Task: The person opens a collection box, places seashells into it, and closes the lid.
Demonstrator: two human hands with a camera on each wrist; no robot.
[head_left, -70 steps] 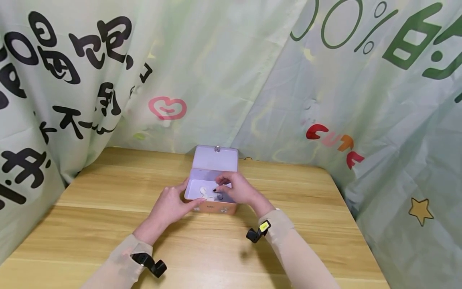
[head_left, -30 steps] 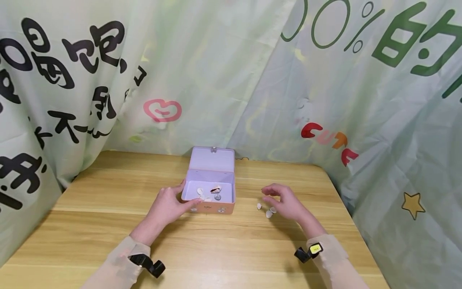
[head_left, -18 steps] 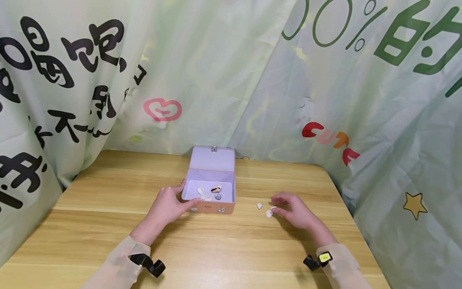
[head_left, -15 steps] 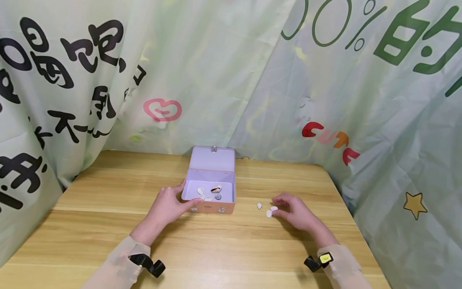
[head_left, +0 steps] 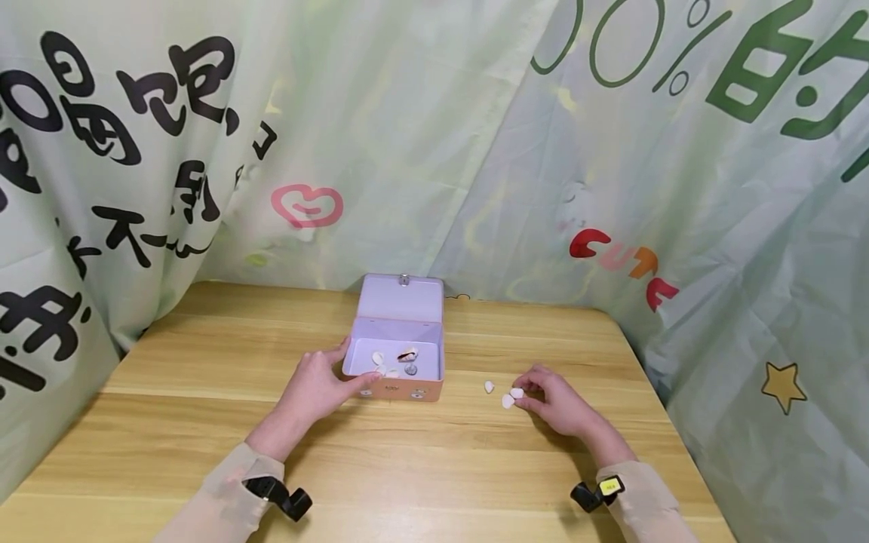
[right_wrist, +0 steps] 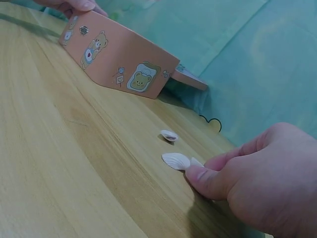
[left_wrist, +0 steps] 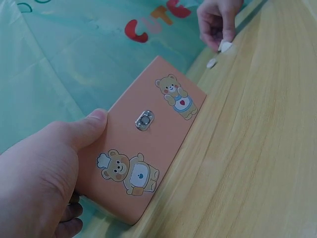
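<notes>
The two hands are well apart. The left hand (head_left: 322, 383) holds the near left corner of a small orange box (head_left: 394, 390), with its thumb on the front. The box sits near the back of the wooden bench (head_left: 434, 467), and its lid (head_left: 400, 300) is up. Inside, it is purple, with some white shells (head_left: 377, 358), a shell with dark marks (head_left: 407, 354) and a little grey thing (head_left: 410, 369) lying on the bottom. Funny bears (left_wrist: 181, 96) are drawn on the outside. To the right of the box, the right hand (head_left: 553, 403) pinches a small white shell (right_wrist: 196, 162) between thumb and finger. A ridged white shell (right_wrist: 174, 161) lies right by the thumb, and another curved shell (right_wrist: 169, 135) lies near it, closer to the box.
</notes>
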